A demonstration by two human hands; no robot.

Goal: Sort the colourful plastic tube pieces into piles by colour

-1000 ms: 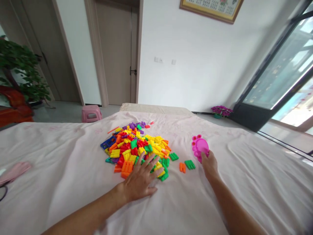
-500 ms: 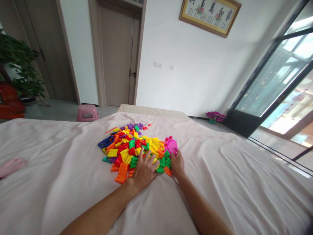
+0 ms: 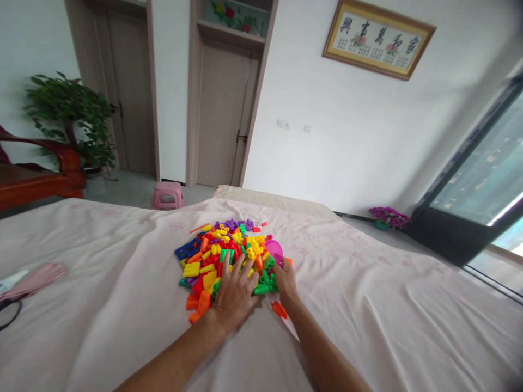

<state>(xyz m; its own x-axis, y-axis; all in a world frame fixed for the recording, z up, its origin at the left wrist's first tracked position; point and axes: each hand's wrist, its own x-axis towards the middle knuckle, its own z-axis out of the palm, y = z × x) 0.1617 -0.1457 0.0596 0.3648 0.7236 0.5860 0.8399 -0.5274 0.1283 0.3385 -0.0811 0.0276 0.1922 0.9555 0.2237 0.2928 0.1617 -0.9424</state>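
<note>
A heap of plastic building blocks [image 3: 204, 269] in red, yellow, green, orange, blue and purple lies on a pale pink cloth. My left hand [image 3: 235, 291] rests on the heap's near side, its fingers spread over green and yellow blocks. At the right edge, my right hand [image 3: 286, 286] is open, with fingertips against the green blocks [image 3: 265, 283] and close beside a round pink piece [image 3: 274, 251]. Part of its fingers is hidden. One loose orange block [image 3: 280, 310] lies just left of the right wrist.
The wrinkled cloth [image 3: 388, 321] covers the broad surface. At its left lie a folded pink cloth [image 3: 41, 280] and a dark-rimmed item [image 3: 10, 313], partly cut off. Beyond stand a pink stool [image 3: 168, 196], a wooden armchair [image 3: 49, 169] and potted purple flowers [image 3: 388, 216].
The view has swung left. My right hand has moved left against the heap, and the pink piece and green blocks have shifted inward. The orange block now lies apart from the heap.
</note>
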